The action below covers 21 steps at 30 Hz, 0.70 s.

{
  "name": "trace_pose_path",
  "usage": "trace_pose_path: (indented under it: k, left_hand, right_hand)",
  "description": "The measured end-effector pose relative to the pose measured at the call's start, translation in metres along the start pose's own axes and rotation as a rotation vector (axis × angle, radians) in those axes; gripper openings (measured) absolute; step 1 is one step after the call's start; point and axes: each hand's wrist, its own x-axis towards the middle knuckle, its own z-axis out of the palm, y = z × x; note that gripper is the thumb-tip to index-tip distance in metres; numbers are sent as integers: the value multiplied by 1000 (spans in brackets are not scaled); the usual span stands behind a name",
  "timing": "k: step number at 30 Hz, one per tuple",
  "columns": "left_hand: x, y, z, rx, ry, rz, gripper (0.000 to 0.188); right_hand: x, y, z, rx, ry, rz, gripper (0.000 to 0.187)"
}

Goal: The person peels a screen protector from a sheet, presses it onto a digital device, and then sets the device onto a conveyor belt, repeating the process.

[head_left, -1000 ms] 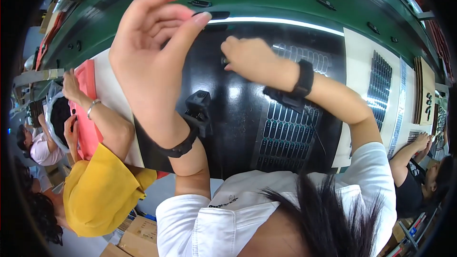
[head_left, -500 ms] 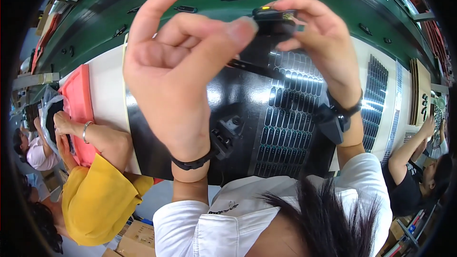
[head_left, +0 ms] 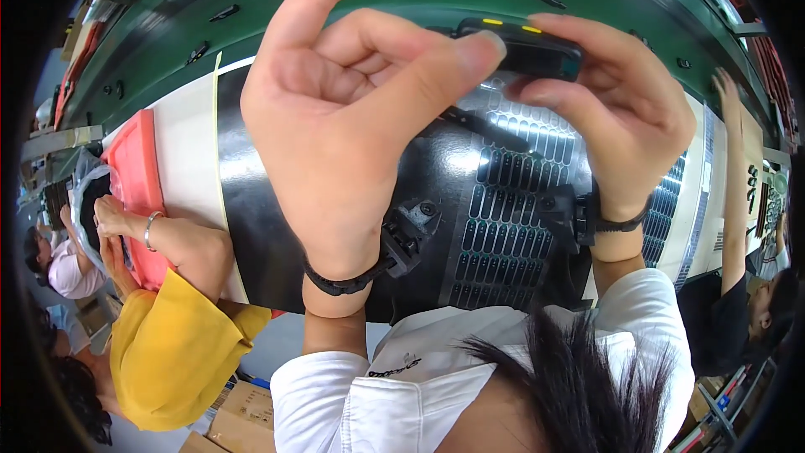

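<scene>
Green conveyor bench (head_left: 251, 0): long, runs across the top of view; small black parts scattered along it, well apart.
Glossy black moulded panel (head_left: 268, 226): large, lies on the white bench surface below the conveyor; slotted vent grille (head_left: 503, 226) moulded into its right half; black clip fitting (head_left: 411, 231) near its lower middle edge.
Pink plastic tray (head_left: 134, 168): just left of panel, under a neighbour's forearm (head_left: 180, 239) in a yellow sleeve.
Left hand (head_left: 352, 143): raised above panel, index finger up, thumb tip pressed to the end of the small part; remaining fingers curled in, nothing enclosed.
Right hand (head_left: 620, 109): fingers closed over the small part from above, pinching it; dark wristband worn.
Small black oblong part with yellow marks (head_left: 524, 44): held between both hands, lifted clear above grille, not touching panel.
Progress (judged): part picked up and being oriented; fitting onto panel not yet done; seating point cannot be told.
</scene>
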Motion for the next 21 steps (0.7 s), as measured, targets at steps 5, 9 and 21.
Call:
trace_pose_path:
  k: [5,9,21]
  left_hand:
    - [2,-2,-4,-67,-88,-10,49]
    - [1,-4,-5,-107,-130,-27,49]
    - [-3,-10,0,-130,-175,-85,46]
  right_hand:
    - [0,-3,0,-38,9,21,30]
    - [-2,-4,0,-86,26,-6,29]
    - [-3,-4,-2,-199,25,-42,31]
